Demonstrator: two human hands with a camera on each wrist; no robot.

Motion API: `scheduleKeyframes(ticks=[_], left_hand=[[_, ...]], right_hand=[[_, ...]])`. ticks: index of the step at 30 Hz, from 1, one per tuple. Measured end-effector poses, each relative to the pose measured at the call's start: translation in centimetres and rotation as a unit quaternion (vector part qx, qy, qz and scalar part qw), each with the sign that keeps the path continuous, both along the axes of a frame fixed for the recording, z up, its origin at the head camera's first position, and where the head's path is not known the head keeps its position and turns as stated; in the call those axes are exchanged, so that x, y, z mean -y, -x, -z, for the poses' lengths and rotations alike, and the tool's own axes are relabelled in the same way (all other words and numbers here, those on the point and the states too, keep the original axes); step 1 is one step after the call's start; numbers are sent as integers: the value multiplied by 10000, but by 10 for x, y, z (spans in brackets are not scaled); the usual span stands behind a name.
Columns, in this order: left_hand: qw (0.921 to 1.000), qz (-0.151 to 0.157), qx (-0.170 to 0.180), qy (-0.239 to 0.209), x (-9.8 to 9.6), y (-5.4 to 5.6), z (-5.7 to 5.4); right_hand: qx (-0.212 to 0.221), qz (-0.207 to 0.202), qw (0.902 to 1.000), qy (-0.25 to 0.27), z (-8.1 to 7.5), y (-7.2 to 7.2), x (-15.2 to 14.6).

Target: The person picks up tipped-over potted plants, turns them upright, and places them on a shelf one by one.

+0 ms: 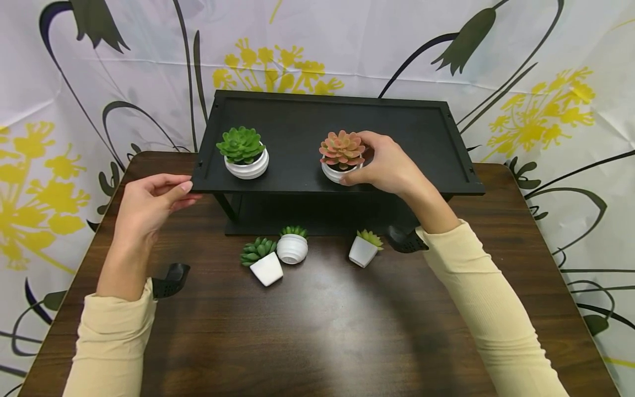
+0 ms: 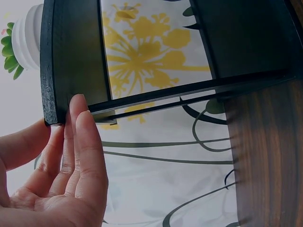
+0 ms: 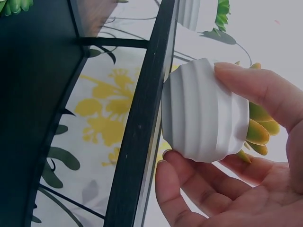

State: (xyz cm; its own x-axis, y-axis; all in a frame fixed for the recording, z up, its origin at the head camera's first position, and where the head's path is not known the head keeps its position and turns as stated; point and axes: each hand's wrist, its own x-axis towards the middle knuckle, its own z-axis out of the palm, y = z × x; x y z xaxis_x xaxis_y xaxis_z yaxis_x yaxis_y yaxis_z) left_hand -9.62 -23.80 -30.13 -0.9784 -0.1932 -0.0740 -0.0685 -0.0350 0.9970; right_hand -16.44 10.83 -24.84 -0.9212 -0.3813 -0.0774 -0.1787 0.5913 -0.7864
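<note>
With thumb and fingers around its white ribbed pot, my right hand (image 1: 389,164) holds an orange-pink potted succulent (image 1: 342,150) at the front of the black shelf's top (image 1: 292,127). In the right wrist view the white pot (image 3: 203,111) sits against the shelf's edge, thumb on one side and fingers on the other. My left hand (image 1: 149,207) pinches the shelf's front left corner, thumb above and fingers beneath, as the left wrist view shows. Near that corner, a green potted succulent (image 1: 244,151) stands upright on the shelf top.
On the brown wooden table (image 1: 297,331), in front of the shelf, lie a tilted dark green succulent (image 1: 267,268), a round-potted green succulent (image 1: 292,248) and a tilted yellow-green succulent (image 1: 363,251). Behind the table hangs a flower-patterned curtain (image 1: 357,44).
</note>
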Motion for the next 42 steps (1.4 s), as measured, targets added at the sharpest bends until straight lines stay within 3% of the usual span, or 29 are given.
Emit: scheduleKeyframes(ticks=[24, 42], left_hand=[[9999, -41, -7, 108, -1, -1, 0], [9997, -39, -39, 217, -2, -1, 0]], right_hand=[[143, -198, 9997, -38, 4, 15, 35], [255, -434, 9984, 260, 6, 15, 54]])
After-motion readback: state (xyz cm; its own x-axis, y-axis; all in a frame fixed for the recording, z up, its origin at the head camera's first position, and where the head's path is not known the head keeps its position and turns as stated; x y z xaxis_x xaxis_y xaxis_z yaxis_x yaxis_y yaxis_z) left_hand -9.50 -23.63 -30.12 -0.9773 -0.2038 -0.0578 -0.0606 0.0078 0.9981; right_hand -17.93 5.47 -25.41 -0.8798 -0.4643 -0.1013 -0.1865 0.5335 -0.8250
